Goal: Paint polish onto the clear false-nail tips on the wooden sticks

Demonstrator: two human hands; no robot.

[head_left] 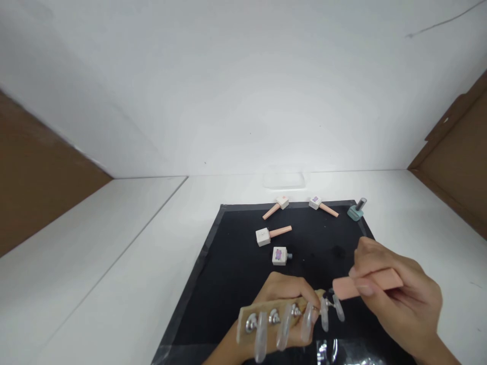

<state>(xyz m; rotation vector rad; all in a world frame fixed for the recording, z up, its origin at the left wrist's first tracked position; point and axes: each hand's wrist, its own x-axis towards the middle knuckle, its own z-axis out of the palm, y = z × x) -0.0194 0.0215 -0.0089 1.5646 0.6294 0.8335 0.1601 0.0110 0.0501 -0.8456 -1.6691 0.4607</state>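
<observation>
My left hand (283, 291) is closed round a tan strip (245, 322) at the bottom centre. Several clear, long false nails (261, 337) stand on silvery round mounts along this strip. In my right hand (403, 299), pinched between thumb and fingers, is a peach-coloured nail polish cap (346, 287). Its left end is close to the nails at the strip's right end; the brush tip there is too small to make out clearly. Beyond my left hand, a white square bottle (279, 256) without its cap lies on the black mat (236, 263), its neck to the right.
Three white bottles with peach caps lie farther back: one (263, 236) left, one (282, 202) behind it, one (315, 203) right. A teal bottle (355, 212) is at the mat's back right corner. A clear tray (284, 180) sits near the white wall. Brown panels flank both sides.
</observation>
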